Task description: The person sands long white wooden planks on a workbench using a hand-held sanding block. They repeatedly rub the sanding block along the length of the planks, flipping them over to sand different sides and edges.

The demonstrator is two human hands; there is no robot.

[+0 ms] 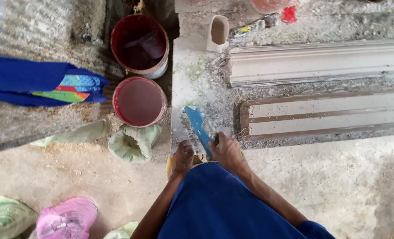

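Note:
My right hand (pixel 227 151) grips a flat blue scraper blade (pixel 198 125) that lies slanted across the near end of a plaster-smeared work slab (pixel 189 79). My left hand (pixel 182 158) rests closed on the slab's near edge, just left of the scraper; it seems to hold nothing. A long white plaster moulding (pixel 316 62) lies on the slab to the right. In front of it sits a long flat mould (pixel 325 117) with brown ridges.
Two red buckets stand left of the slab, the far one (pixel 139 44) dark inside, the near one (pixel 139 102) full of reddish liquid. An open green sack (pixel 133 144) lies below them. Blue cloth (pixel 38 84) drapes a surface at left. A pink bag (pixel 66 219) and a small white cup (pixel 218 32) are also in view.

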